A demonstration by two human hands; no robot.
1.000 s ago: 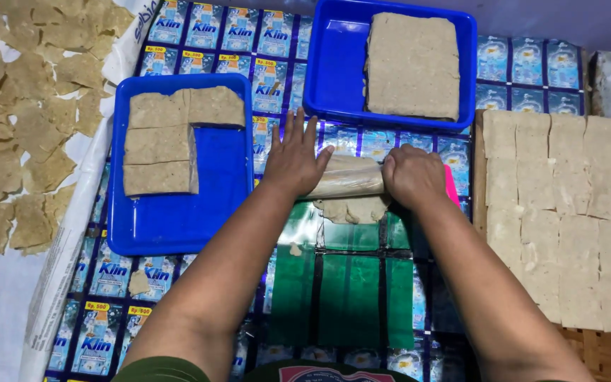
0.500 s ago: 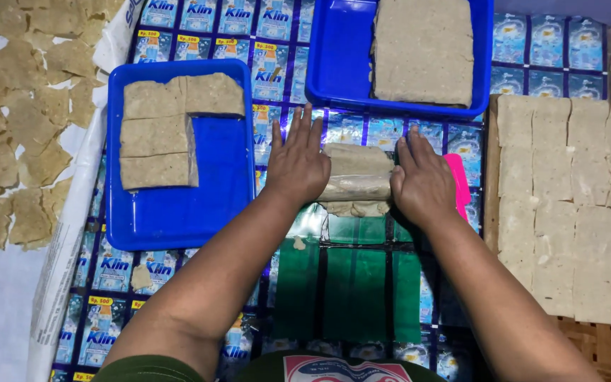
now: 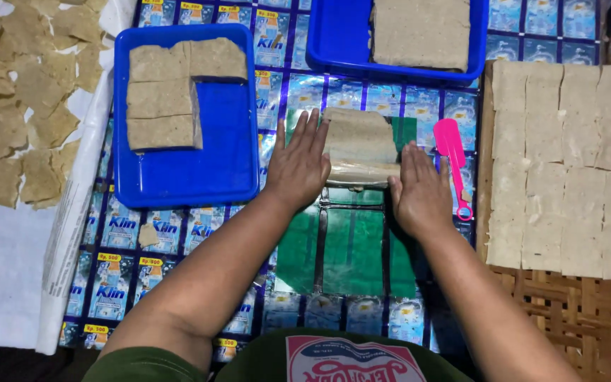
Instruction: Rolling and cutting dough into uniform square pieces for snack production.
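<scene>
left hand (image 3: 298, 166) is laid flat, fingers spread, against the left end of a beige dough roll (image 3: 359, 146); right hand (image 3: 421, 191) is pressed flat at the roll's right end, open-palmed, nothing gripped by either. roll is placed mid-mat, on a green sheet (image 3: 351, 247), between the two blue trays. risk, as judged: uneven palm pressure could squash or tear the soft slab, or the roll could be skewed off the sheet; pink knife (image 3: 453, 160) just beside the right hand could be knocked. surface is a mat of printed sachet wrap (image 3: 118, 272). left tray (image 3: 224, 159) is loaded with cut blocks, far tray (image 3: 337, 42) with one slab. thin pieces (image 3: 15, 106) are spread at left, cut squares (image 3: 567, 163) on a woven rack at right.
</scene>
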